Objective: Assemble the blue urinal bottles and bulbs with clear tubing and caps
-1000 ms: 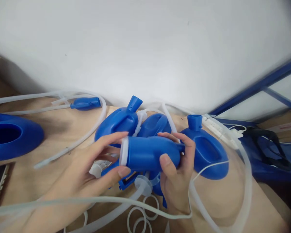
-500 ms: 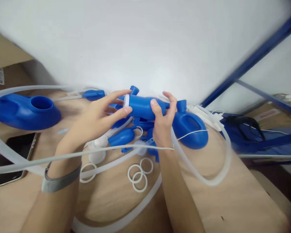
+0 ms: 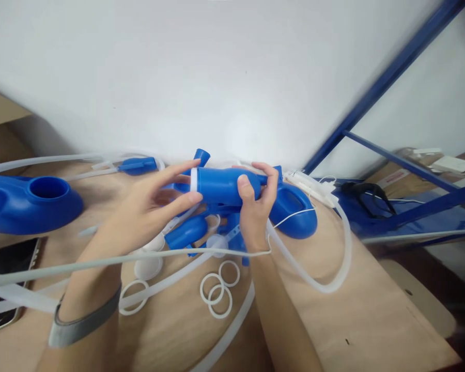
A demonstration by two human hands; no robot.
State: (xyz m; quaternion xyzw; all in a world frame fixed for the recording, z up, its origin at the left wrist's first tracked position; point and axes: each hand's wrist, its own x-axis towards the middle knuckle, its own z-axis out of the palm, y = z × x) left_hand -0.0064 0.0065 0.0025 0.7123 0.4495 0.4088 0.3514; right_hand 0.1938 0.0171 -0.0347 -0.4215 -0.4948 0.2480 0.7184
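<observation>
A blue plastic tube-shaped piece (image 3: 219, 185), wider at its left end, is held level above the table. My right hand (image 3: 258, 204) is wrapped round its narrower right end, with the thumb pressed on the near side. Around the wide left end sits a white ring (image 3: 194, 180). My left hand (image 3: 151, 201) grips this ring at the rim between thumb and fingertips. Beneath lie other blue parts, among them a rounded blue piece (image 3: 186, 231). Several white rings (image 3: 220, 301) overlap on the table nearer to me. My hands partly hide the pile behind.
A blue container with a round opening (image 3: 64, 204) stands at left, above a phone (image 3: 11, 256). Another blue container (image 3: 302, 219) is on the right. Clear hoses (image 3: 344, 253) loop across the table (image 3: 372, 320). A thin pale cord (image 3: 101, 261) crosses before my forearms. Blue metal framing (image 3: 383, 77) rises at right.
The view has shifted, so the table things appear further left and mostly a little lower. Both hands keep the same hold on the blue piece and its white ring.
</observation>
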